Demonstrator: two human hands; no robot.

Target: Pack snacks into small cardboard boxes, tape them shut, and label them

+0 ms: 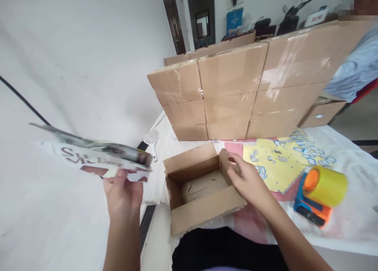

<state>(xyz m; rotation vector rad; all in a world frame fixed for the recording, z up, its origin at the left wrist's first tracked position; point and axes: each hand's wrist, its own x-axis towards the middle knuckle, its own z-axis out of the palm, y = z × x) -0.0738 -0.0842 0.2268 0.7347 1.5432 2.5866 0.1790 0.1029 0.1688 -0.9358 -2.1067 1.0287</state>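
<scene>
One open carton (206, 210) before us; our left fingers (119, 178) hold flat printed packaging (97, 157), our right fingers (236, 160) grip its side flap (224, 165).

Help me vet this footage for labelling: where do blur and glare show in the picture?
Head view: the printed bundle in the left hand is smeared by blur, its lettering only partly readable; head view: bright glare streaks the clear tape on the stacked cartons; head view: the tape dispenser looks a little soft, the open box fairly sharp.

Plain white wall (85, 58), dark doorway (195, 5)
</scene>
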